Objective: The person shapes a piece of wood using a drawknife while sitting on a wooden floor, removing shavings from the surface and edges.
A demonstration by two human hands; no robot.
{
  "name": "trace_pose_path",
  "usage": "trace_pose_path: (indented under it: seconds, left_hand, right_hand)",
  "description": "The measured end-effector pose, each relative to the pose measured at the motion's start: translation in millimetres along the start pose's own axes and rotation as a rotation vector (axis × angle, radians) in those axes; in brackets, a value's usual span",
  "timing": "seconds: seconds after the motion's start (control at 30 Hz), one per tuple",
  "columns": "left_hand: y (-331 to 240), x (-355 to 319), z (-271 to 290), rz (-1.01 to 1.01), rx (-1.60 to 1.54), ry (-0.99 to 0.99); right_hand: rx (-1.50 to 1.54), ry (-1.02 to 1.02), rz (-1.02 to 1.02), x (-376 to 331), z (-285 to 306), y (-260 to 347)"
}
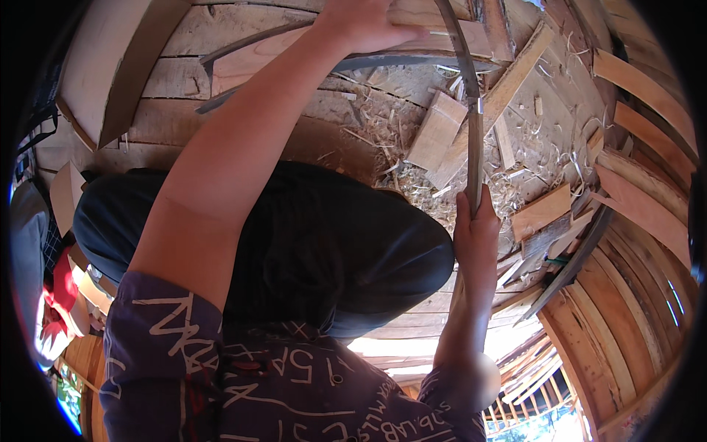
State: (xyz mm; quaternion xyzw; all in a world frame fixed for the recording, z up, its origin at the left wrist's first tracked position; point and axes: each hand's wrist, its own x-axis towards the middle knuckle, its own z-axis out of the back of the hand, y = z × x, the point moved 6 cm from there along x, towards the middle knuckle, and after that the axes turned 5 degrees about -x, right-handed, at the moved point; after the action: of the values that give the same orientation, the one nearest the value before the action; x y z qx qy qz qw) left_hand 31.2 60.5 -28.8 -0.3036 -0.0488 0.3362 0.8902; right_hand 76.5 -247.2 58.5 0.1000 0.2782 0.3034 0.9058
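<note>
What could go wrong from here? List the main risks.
The long, dark, curved strip in the bare right hand appears to pass near the bare left hand, so a slip might strike it.

In this view, the strip also crosses in front of a long, narrow, tan wooden plank, which could get in its way.

The plank floor (173, 112) bears scattered wood shavings (389, 156); a short board (436, 132) lies beside a long strip (517, 72); offcuts (541, 212) lie toward its right edge.

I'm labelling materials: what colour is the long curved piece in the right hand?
The long curved piece is dark greyish brown, showing in the head view.
</note>
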Motion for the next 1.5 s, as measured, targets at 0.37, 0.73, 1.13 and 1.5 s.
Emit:
trace_pose_path:
  seconds: [0.37,0.73,1.13,1.5]
  left_hand:
    - [-7,-2,-1,0.103,0.051,0.043]
    - [0,0,0,0.076,-0.023,0.015]
    - [6,1,-2,-0.062,-0.065,0.081]
    - [9,5,-12,0.006,0.000,0.110]
  right_hand:
    - [-0.062,-0.026,0.031,48,-9,9]
    - [-0.032,0.001,-0.052,13,2,-13]
    - [-0.061,0.132,-0.051,27,32,-49]
    - [-0.047,0.003,0.075,53,3,-9]
